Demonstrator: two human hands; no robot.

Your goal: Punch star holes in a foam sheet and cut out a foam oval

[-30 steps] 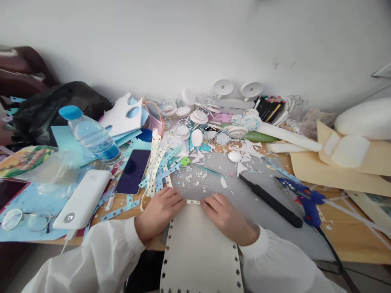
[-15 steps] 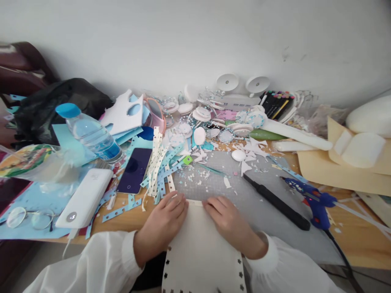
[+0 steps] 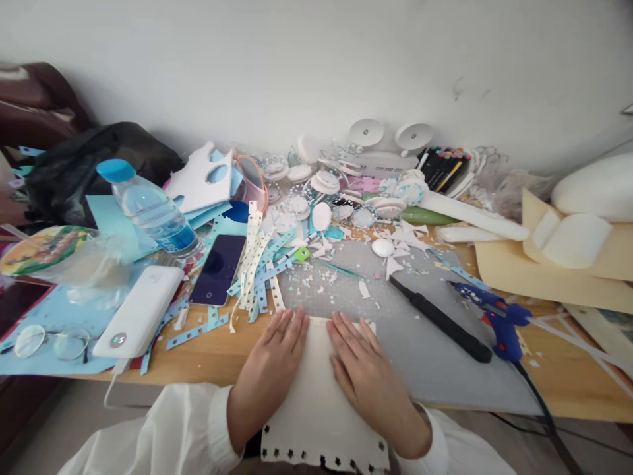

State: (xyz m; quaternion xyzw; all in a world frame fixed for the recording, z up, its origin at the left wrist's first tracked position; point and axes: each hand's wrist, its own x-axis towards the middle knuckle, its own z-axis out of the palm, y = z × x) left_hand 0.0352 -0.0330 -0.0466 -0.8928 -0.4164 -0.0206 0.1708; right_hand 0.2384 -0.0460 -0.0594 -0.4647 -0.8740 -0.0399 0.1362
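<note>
Under the flattened left hand (image 3: 271, 369) and right hand (image 3: 366, 376), fingers extended, the paper (image 3: 316, 412) overhangs the mat (image 3: 420, 349)'s near edge, probably light, bendable, easily torn at the punched border, best held by its plain sides.

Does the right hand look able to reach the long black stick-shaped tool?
Probably yes: the right hand lies flat on the cream paper sheet, and only grey mat seems between it and the tool.

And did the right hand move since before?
Yes, mostly back towards the person: against the black tool, the back of the right hand sits nearer. The fingers, now straighter, reach about as far along the paper.
</note>
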